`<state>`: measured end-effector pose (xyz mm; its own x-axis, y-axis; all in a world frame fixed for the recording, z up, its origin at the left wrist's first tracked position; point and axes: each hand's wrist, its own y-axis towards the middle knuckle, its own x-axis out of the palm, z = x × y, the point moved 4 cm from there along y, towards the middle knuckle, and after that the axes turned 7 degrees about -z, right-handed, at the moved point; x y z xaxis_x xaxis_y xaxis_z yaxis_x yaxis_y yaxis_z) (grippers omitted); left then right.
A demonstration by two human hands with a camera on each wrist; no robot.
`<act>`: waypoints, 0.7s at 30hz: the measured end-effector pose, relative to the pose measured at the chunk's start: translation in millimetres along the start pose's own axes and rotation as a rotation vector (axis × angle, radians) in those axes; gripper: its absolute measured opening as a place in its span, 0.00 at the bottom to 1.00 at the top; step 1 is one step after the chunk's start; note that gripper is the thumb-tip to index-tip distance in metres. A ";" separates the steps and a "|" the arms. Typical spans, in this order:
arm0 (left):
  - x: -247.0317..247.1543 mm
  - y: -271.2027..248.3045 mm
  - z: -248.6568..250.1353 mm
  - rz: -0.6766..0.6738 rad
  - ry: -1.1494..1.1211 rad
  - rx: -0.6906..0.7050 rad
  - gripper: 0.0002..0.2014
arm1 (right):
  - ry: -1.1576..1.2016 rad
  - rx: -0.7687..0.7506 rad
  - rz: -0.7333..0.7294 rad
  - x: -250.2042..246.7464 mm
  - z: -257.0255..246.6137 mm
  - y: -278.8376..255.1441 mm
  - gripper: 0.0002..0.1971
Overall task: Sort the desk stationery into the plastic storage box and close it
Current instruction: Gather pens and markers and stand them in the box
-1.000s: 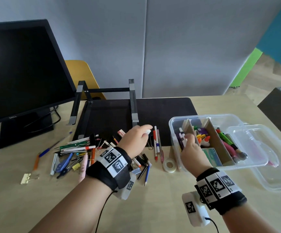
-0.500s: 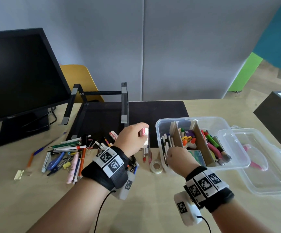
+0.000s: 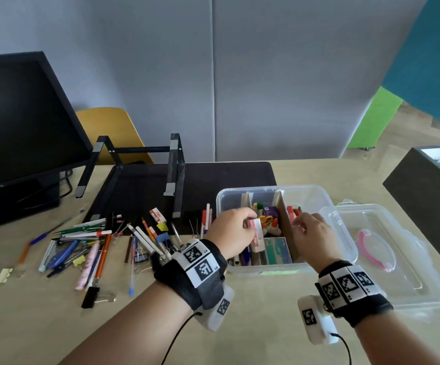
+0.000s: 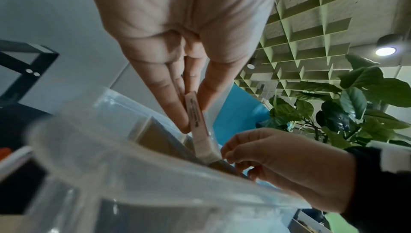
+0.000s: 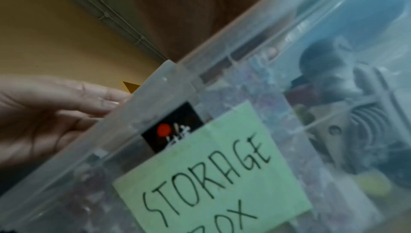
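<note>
Desk: left hand (image 3: 233, 231) pinches eraser (image 3: 256, 228) over box (image 3: 316, 193); right hand (image 3: 315, 237) curled, grip unclear.

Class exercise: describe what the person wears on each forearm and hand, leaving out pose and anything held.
Both forearms are bare, with no sleeves or gloves. Each wrist carries a black fabric wristband faced with white tiles printed with black square codes. Beneath each hangs a small white camera box bearing another code, trailing a thin black cable.
</note>
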<state>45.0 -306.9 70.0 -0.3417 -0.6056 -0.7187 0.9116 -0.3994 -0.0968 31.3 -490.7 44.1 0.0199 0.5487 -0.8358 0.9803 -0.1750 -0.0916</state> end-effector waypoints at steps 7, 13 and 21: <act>32.6 17.0 19.6 -0.076 0.096 -0.051 0.15 | 0.121 0.008 -0.023 5.4 7.9 8.0 0.13; 56.6 28.3 31.9 -0.156 0.208 -0.074 0.12 | 0.138 -0.026 -0.018 8.1 11.0 8.7 0.12; 60.2 25.4 39.3 -0.082 0.544 -0.004 0.11 | 0.113 -0.040 -0.072 9.1 9.9 8.1 0.12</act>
<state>38.6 -380.6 51.3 -0.2451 -0.1286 -0.9609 0.8881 -0.4273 -0.1693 37.4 -495.3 30.4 -0.0308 0.6475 -0.7615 0.9871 -0.1001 -0.1251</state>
